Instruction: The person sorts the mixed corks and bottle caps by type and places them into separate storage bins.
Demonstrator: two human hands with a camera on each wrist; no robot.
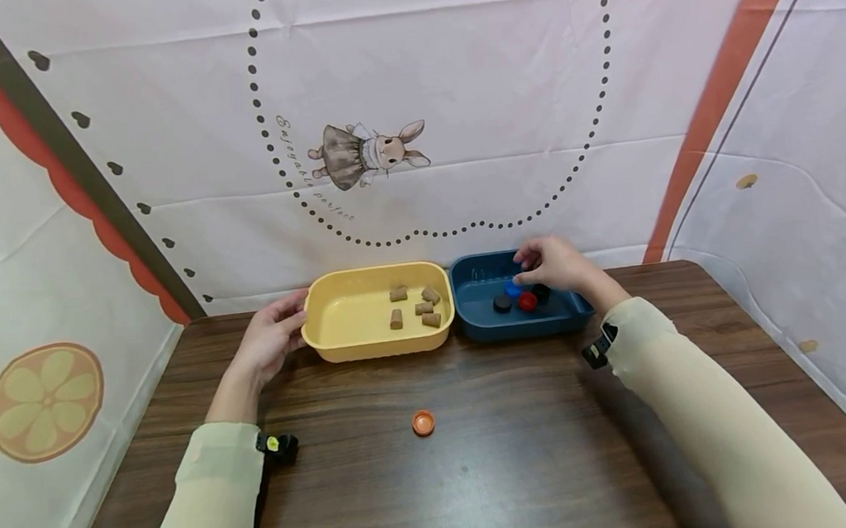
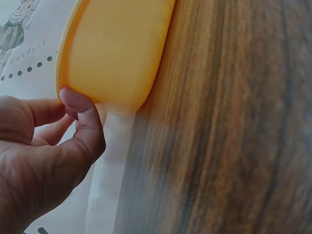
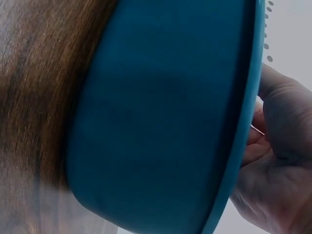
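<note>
My left hand (image 1: 274, 335) pinches the left end of a yellow basin (image 1: 348, 354), thumb at the rim and fingers bent behind it. Several short brown corks (image 1: 396, 319) lie in its right half. Over the dark blue basin (image 1: 525, 328) to its right, my right hand (image 1: 553, 266) reaches down with bent fingers. Close under its thumb is a blue bottle cap (image 1: 512, 289); I cannot tell whether the fingers hold it. A red cap (image 1: 527, 301) and black caps (image 1: 502, 303) sit beside it. The blue wall (image 3: 161, 117) hides the fingertips in the right wrist view.
An orange bottle cap (image 1: 423, 422) lies on the wooden table (image 1: 484, 475) in front of the basins. Right behind the basins hangs a white printed cloth (image 1: 502, 125), with more cloth along both sides of the table.
</note>
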